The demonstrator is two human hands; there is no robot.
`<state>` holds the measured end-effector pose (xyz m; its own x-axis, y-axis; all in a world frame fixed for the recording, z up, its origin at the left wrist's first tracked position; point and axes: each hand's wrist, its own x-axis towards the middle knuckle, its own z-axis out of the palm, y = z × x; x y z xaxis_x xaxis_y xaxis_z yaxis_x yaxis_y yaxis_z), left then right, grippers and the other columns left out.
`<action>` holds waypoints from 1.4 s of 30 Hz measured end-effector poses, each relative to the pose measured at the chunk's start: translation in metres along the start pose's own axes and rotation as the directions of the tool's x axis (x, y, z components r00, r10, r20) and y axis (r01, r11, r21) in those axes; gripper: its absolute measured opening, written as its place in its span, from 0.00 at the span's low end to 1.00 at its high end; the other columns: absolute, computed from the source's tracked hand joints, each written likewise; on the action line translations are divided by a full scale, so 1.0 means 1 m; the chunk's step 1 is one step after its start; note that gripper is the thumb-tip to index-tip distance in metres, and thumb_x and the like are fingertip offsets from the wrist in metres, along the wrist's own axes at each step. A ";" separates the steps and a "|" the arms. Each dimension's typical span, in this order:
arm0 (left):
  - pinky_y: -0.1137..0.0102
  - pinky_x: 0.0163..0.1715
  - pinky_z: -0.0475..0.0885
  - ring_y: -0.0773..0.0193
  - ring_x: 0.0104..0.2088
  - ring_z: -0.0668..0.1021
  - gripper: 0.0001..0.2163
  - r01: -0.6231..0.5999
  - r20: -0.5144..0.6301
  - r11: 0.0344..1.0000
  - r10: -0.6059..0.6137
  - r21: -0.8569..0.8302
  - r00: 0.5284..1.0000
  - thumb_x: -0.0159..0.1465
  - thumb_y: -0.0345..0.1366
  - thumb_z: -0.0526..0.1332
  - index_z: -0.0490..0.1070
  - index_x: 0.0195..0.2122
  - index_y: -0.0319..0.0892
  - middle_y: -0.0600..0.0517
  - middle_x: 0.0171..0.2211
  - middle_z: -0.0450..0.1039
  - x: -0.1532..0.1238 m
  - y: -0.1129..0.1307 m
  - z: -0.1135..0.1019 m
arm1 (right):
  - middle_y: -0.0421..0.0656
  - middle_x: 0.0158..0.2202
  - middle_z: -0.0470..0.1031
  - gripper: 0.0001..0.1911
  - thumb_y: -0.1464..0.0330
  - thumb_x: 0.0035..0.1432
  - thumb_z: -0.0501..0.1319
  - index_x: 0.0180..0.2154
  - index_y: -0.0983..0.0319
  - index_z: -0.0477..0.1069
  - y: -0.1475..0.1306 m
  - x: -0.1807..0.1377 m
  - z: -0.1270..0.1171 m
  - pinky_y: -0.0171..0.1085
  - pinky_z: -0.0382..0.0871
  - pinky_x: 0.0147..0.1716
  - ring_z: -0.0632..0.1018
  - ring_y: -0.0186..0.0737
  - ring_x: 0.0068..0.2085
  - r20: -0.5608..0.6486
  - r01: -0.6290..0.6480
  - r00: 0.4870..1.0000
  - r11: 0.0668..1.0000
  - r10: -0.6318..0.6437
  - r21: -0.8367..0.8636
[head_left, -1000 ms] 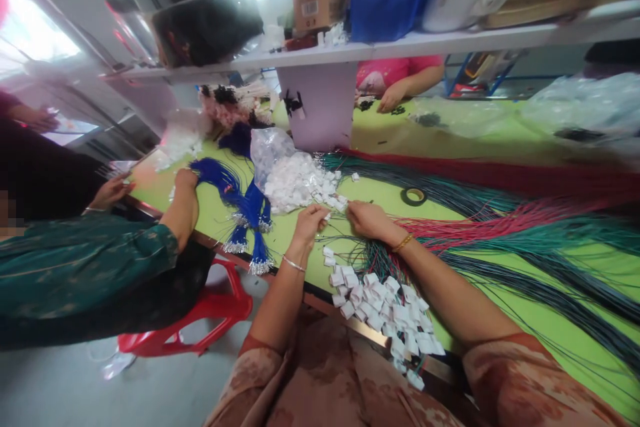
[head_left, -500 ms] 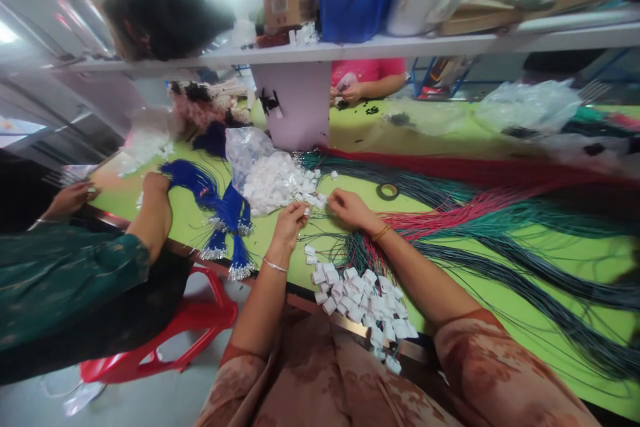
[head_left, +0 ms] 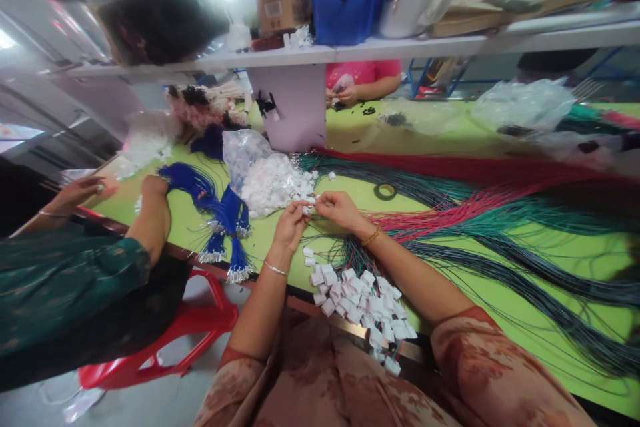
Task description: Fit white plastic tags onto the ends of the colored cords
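Note:
Between the fingertips of my left hand [head_left: 291, 225] is a small white connector housing [head_left: 306, 211]. My right hand [head_left: 340, 209] pinches close beside it, its fingers closed around what looks like a thin wire end, too small to see well. Just beyond both hands, a clear plastic bag [head_left: 245, 147] spills a heap of loose white connectors [head_left: 275, 181]. Nearer my body lies a pile of wired white connectors [head_left: 357, 297], some hanging over the table edge. Red wires [head_left: 425, 220] and green wires [head_left: 495, 217] run off to the right from under my right wrist.
A roll of tape [head_left: 385, 191] lies past my right hand. Blue wire bundles [head_left: 233, 220] are at left, near a co-worker's arm [head_left: 153, 213]. Across the table another person in pink [head_left: 365, 80] works. A shelf [head_left: 350, 53] with a blue bin [head_left: 349, 7] spans above; a red stool [head_left: 200, 327] stands below.
My right hand has moved left and now meets the fingertips of my left hand at the connector. My left hand stays nearly in place. The whole view has shifted slightly.

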<state>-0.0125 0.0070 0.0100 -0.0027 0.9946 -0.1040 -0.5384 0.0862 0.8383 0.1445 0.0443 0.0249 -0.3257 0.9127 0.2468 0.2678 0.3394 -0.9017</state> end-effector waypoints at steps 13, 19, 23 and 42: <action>0.74 0.30 0.67 0.72 0.28 0.72 0.11 -0.012 -0.010 1.000 0.012 0.011 1.000 0.51 0.37 0.70 0.73 0.32 0.39 0.48 0.37 0.76 -0.003 0.001 0.004 | 0.36 0.22 0.67 0.09 0.64 0.46 0.58 0.25 0.65 0.69 0.002 -0.005 0.001 0.30 0.56 0.27 0.63 0.30 0.25 0.015 -0.013 1.000 1.000 0.013 -0.017; 0.75 0.26 0.62 0.73 0.23 0.69 0.13 -0.072 -0.045 0.987 0.080 0.147 0.996 0.48 0.38 0.71 0.73 0.31 0.38 0.53 0.26 0.73 -0.003 -0.007 0.008 | 0.37 0.21 0.67 0.11 0.63 0.48 0.58 0.23 0.64 0.67 0.002 -0.008 0.008 0.30 0.55 0.25 0.63 0.30 0.24 0.010 -0.033 0.999 0.997 0.034 -0.075; 0.75 0.27 0.63 0.72 0.24 0.70 0.13 -0.094 -0.091 0.988 0.105 0.123 0.990 0.48 0.39 0.71 0.73 0.32 0.39 0.51 0.29 0.75 -0.001 -0.011 0.007 | 0.38 0.22 0.68 0.14 0.62 0.54 0.55 0.24 0.65 0.69 0.001 -0.009 0.007 0.30 0.55 0.25 0.64 0.31 0.25 0.055 0.042 0.998 0.990 -0.035 -0.132; 0.75 0.24 0.60 0.73 0.23 0.67 0.15 -0.002 -0.140 0.988 0.024 0.152 0.990 0.44 0.42 0.72 0.74 0.27 0.38 0.54 0.24 0.69 -0.005 0.000 0.005 | 0.48 0.35 0.76 0.11 0.68 0.59 0.52 0.33 0.63 0.71 0.033 0.013 -0.025 0.34 0.51 0.28 0.70 0.38 0.32 0.155 -0.006 0.972 0.674 0.179 -0.739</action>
<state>-0.0087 0.0023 0.0133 -0.1335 0.9783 -0.1582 -0.4039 0.0921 0.9102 0.1722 0.0730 0.0073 -0.4095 0.9120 0.0233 0.8523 0.3915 -0.3470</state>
